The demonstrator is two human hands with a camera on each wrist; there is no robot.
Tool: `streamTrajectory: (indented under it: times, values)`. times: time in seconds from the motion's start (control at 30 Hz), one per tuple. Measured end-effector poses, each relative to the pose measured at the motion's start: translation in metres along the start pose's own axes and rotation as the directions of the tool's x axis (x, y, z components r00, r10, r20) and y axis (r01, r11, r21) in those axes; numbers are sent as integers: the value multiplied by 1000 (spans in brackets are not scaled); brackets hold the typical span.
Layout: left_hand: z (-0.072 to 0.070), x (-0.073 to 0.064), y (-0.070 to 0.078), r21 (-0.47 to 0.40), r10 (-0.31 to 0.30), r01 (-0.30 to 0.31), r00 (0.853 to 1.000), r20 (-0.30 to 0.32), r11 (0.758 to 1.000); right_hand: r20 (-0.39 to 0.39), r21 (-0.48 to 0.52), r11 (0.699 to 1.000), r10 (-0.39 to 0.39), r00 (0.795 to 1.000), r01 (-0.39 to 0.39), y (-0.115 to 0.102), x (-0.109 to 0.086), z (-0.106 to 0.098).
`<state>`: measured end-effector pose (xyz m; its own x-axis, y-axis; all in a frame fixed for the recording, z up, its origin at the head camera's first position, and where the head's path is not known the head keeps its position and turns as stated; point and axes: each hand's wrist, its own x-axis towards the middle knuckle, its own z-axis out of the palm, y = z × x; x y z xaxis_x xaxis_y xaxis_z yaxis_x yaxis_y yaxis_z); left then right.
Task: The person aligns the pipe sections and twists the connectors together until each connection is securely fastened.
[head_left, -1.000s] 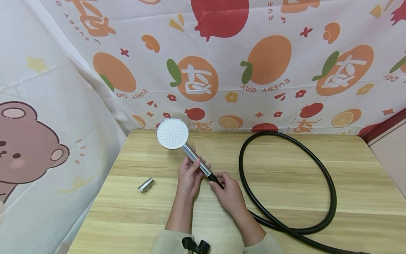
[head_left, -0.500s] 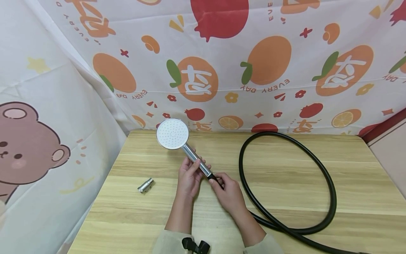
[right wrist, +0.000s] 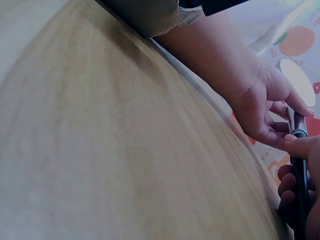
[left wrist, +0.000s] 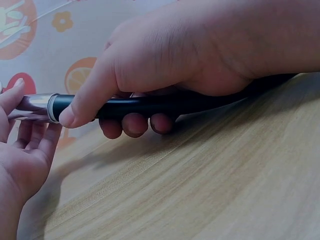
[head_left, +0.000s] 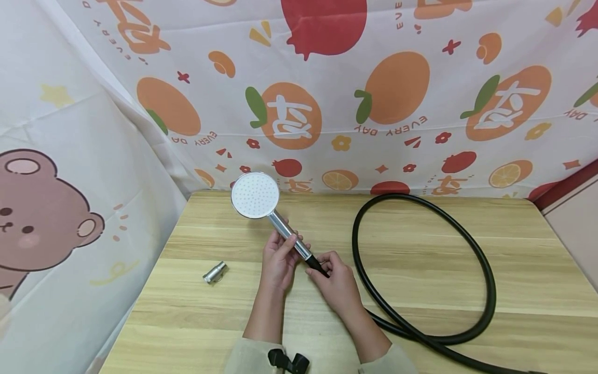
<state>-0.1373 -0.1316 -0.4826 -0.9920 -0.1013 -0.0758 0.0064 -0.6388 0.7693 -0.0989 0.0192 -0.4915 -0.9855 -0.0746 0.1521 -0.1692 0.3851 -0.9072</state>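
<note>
Reached in from the near side with both forearms (head_left: 266,318), converging over the light-brown wooden desk (head_left: 196,322). Held a silver metal shower head (head_left: 255,195) with a round white nozzle face in the left hand (head_left: 279,262), thumb over its handle, tilted toward the far left. Gripped the end of a long black tubular hose (head_left: 489,283) in the right hand (head_left: 340,285), fingers curled beneath, right against the handle's collar. Worked with the remaining hose looped at the right, and with a small silver cylindrical fitting (head_left: 215,272) lying at the left.
</note>
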Motion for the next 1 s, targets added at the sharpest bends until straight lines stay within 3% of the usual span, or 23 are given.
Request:
streamTrajectory:
  times: [0.57, 1.0]
  values:
    - [0, 1, 0, -14, -2, 2, 1000, -3, 1000, 31, -64, 998, -2, 1000, 4, -1, -1, -2]
    - [1, 2, 1, 8, 5, -5, 1000, -29, 1000, 16, -25, 1000, 0, 1000, 0, -1, 0, -1]
